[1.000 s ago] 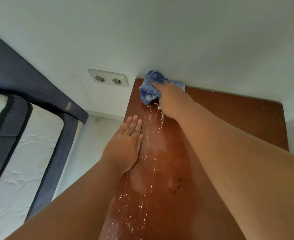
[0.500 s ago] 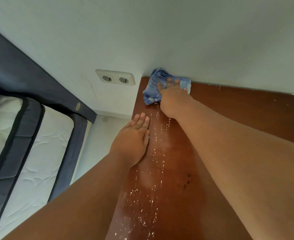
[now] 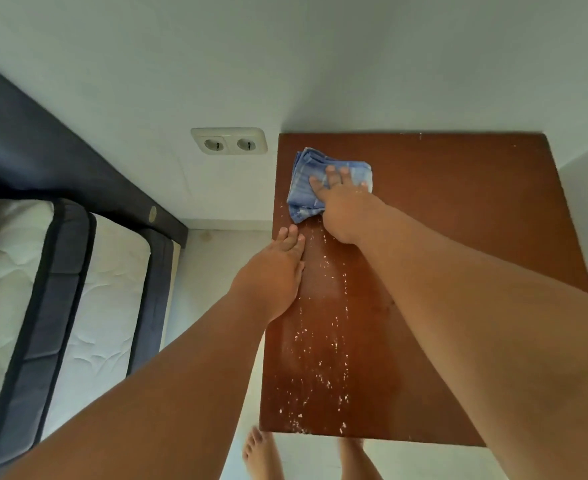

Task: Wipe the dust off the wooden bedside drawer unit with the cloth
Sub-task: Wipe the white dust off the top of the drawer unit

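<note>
The wooden bedside drawer unit (image 3: 458, 216) shows only its red-brown top, seen from above. White dust specks (image 3: 323, 372) trail down its left half toward the front edge. A folded blue cloth (image 3: 306, 181) lies near the back left corner. My right hand (image 3: 341, 199) presses flat on the cloth, fingers spread over it. My left hand (image 3: 271, 275) rests palm down on the unit's left edge, fingers together, holding nothing.
A white wall (image 3: 320, 64) backs the unit, with a double socket (image 3: 229, 145) to its left. A bed with a white mattress (image 3: 105, 299) and dark blue frame (image 3: 57, 299) stands at left, across a strip of pale floor. My bare feet (image 3: 264, 455) are below the unit's front edge.
My right hand has drawn the cloth back from the wall toward me, away from the back left corner. The view has pulled back, showing the whole top and my feet.
</note>
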